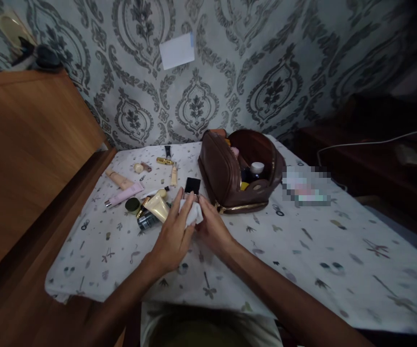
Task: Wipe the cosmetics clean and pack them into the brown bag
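A big table (302,270) with a white patterned cloth fills most of the view, and a wooden board (31,144) stands along its left side. Near the back of the table sits a brown bag (230,178), unzipped and open, with a little white-capped bottle (256,168) inside. Left of the bag lie many small makeup things: a pink tube (123,196), a cream tube (156,207), a gold lipstick (164,161) and a dark round jar (132,205). The left hand (174,236) and the right hand (211,229) meet in the middle of the table, just in front of the bag. Both hands are curled partly closed around a small white cloth (193,213), and a small black square thing (193,186) sticks up just above the fingers; I cannot tell which hand grips it. The hands are very close to the cream tube and a dark bottle (146,220). I think a wrist could bump those and make them roll. The black thing could also slip out of the soft cloth and drop onto the table.
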A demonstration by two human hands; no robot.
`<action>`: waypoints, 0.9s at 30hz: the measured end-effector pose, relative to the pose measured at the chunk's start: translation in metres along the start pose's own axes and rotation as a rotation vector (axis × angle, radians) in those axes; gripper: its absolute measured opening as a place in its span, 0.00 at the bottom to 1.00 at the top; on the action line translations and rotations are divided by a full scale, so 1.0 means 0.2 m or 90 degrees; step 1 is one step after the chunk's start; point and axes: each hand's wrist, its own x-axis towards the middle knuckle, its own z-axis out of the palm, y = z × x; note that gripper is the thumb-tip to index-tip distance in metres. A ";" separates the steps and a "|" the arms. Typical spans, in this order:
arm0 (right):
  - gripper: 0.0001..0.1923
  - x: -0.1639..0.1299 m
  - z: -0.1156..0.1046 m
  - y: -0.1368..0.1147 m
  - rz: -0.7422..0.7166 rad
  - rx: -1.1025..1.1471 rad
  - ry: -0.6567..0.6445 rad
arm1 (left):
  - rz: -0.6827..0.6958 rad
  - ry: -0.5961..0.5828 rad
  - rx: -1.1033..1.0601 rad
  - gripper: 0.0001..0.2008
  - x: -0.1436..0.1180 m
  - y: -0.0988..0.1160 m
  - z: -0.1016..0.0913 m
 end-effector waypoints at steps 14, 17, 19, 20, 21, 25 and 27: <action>0.24 0.00 -0.01 0.03 -0.006 -0.018 0.033 | -0.062 0.059 -0.092 0.31 -0.04 0.00 0.06; 0.21 -0.01 -0.01 0.04 -0.009 -0.031 0.023 | -0.073 0.096 -0.112 0.30 0.02 0.01 0.04; 0.20 -0.02 -0.02 0.06 -0.006 -0.029 0.040 | -0.079 0.133 -0.133 0.29 0.06 0.01 0.02; 0.20 -0.03 -0.02 0.07 0.007 -0.025 0.048 | -0.081 0.155 -0.147 0.28 0.09 0.00 0.01; 0.21 -0.03 -0.02 0.07 0.028 -0.020 0.053 | -0.084 0.178 -0.163 0.27 0.11 0.00 -0.01; 0.22 -0.04 -0.02 0.09 0.109 0.023 0.018 | -0.118 0.236 -0.252 0.24 0.17 -0.02 -0.03; 0.22 -0.04 0.00 0.09 0.142 0.048 0.002 | -0.141 0.233 -0.273 0.20 0.18 -0.04 -0.01</action>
